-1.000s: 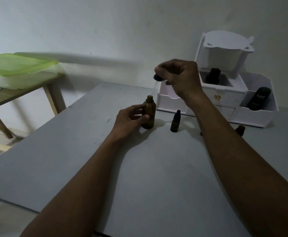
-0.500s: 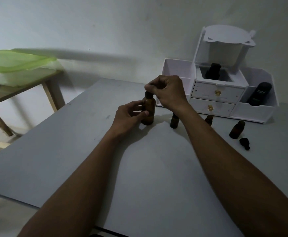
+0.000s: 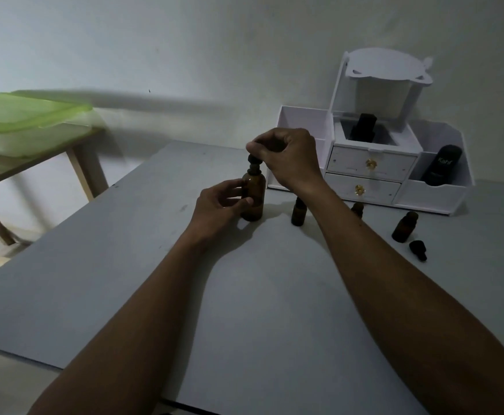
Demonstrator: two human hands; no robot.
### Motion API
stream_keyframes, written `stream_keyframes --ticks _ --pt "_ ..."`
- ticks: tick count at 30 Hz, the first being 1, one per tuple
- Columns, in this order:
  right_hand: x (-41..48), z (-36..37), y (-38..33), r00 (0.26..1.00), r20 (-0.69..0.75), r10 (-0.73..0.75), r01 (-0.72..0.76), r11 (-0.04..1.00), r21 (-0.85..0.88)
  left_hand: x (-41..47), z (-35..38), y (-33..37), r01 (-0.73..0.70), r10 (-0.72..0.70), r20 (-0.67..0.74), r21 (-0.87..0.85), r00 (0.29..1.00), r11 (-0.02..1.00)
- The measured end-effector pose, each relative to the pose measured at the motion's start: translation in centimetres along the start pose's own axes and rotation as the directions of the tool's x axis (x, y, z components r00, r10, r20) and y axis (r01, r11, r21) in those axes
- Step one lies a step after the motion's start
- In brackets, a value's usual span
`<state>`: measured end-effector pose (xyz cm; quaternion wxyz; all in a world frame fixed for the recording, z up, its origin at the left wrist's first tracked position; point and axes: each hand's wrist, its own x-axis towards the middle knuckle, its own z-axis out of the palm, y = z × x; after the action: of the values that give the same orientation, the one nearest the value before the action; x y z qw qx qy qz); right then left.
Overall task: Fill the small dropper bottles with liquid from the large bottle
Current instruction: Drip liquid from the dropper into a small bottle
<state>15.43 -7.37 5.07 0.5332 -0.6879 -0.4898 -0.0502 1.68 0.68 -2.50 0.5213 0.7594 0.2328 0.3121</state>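
The large amber bottle [image 3: 254, 196] stands upright on the grey table [image 3: 125, 280]. My left hand [image 3: 219, 208] grips its side. My right hand [image 3: 286, 158] pinches the black dropper cap [image 3: 252, 163], which sits on the bottle's neck. Three small amber dropper bottles stand to the right: one [image 3: 298, 211] close to the large bottle, one [image 3: 357, 208] partly hidden behind my right forearm, and an uncapped one [image 3: 404, 226] farther right. A loose black dropper cap [image 3: 418, 249] lies beside that last bottle.
A white drawer organiser [image 3: 373, 172] stands at the table's back right, holding a dark bottle [image 3: 363, 127] and a black tube [image 3: 440, 164]. A wooden side table [image 3: 35, 166] with a green-lidded container [image 3: 20, 118] stands to the left.
My right hand came down from above with the dropper and set its cap onto the large bottle's neck. My left hand has stayed on the bottle.
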Motion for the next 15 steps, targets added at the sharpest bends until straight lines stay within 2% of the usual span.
stream_keyframes --ticks 4,6,8,10,12,15 --pt "1.1 -2.0 -2.1 0.999 -0.033 -0.030 0.033 0.995 0.090 0.2 0.0 -0.3 -0.005 0.006 -0.020 0.007 1.000 1.000" --pt "1.6 -3.3 -3.3 0.995 -0.086 -0.046 0.058 0.989 0.139 0.2 0.2 -0.4 -0.051 0.060 -0.125 0.075 0.990 0.996" --pt "1.9 -5.2 -4.4 0.984 -0.163 -0.070 0.100 0.979 0.180 -0.2 0.6 0.1 -0.139 0.179 -0.294 0.151 0.939 0.979" --pt "1.8 -7.4 -5.2 0.968 -0.237 -0.078 0.132 0.966 0.224 -0.7 0.9 1.0 -0.239 0.312 -0.425 0.217 0.850 0.947" --pt "1.3 -9.7 -5.4 0.957 -0.283 -0.056 0.133 0.956 0.262 -1.3 1.6 2.2 -0.332 0.408 -0.465 0.239 0.786 0.913" --pt "0.5 -13.1 -4.3 0.948 -0.319 -0.013 0.097 0.963 0.251 -2.7 4.0 4.6 -0.463 0.502 -0.417 0.198 0.758 0.864"
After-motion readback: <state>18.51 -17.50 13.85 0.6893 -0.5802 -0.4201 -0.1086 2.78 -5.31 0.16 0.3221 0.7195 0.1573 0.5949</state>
